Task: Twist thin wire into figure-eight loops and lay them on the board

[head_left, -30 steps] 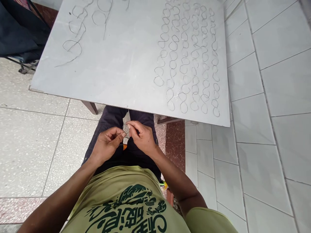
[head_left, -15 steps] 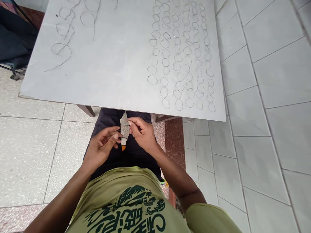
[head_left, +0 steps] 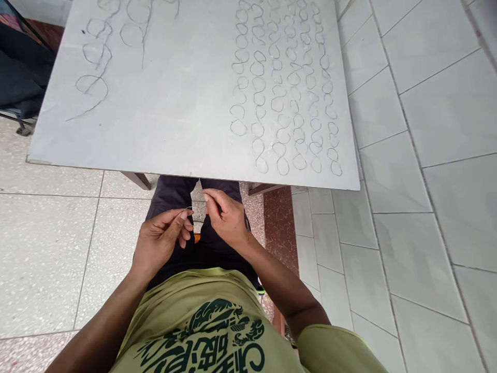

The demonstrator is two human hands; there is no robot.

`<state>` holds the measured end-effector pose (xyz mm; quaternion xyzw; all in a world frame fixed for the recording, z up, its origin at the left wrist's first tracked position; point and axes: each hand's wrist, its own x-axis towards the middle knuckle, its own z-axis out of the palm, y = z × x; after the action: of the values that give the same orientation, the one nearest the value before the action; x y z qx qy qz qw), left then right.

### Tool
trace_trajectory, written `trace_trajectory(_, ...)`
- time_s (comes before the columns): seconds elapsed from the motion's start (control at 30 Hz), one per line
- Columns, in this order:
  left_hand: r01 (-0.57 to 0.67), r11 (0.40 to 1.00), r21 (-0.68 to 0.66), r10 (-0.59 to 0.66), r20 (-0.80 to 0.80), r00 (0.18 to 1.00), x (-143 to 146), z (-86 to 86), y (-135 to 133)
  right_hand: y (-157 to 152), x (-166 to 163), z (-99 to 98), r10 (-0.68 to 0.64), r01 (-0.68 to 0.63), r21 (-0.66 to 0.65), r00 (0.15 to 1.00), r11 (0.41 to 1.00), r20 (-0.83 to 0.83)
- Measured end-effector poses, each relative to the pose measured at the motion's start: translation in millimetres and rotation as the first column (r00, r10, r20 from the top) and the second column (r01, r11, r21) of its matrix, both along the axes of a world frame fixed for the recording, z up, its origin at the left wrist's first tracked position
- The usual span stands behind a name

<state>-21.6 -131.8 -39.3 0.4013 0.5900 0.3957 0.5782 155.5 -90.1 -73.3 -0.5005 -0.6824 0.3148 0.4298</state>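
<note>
Above my lap, just off the table's front edge, my left hand [head_left: 160, 239] is closed in a pinch. Thumb and forefinger grip a thin wire [head_left: 189, 208], whose short bent end shows past the fingertips. Close by on the right, my right hand [head_left: 228, 217] also pinches with thumb and forefinger on the fine wire; most of it is hidden or too thin to follow. On the white tabletop [head_left: 171, 124] lie several columns of figure-eight wire pieces [head_left: 283, 175], at the right side. Longer looped wire strands [head_left: 107, 92] lie at the back left.
A white tiled wall [head_left: 404, 181] runs along the table's right side. Wooden table legs [head_left: 136, 180] show under the front edge. Dark cloth on a frame [head_left: 23, 77] stands at the far left, above a speckled tile floor [head_left: 46, 259].
The fingers of my left hand have drawn together into a tighter pinch on the wire. My right hand has stayed nearly in place. The view has shifted slightly, moving the tabletop a little left.
</note>
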Motion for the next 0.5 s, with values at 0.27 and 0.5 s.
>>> trace_trajectory(0.27,0.008,1.000,-0.023,-0.006,0.085,0.996,8.7,-1.6,-0.9,-0.5,-1.2,-3.6,-0.007,0.007,-0.035,1.000,0.999,-0.013)
trace_trajectory(0.5,-0.075,0.995,0.058,0.080,-0.074,0.994,12.2,7.7,6.9,0.2,10.5,12.4,-0.055,0.009,-0.218,0.977,0.976,-0.204)
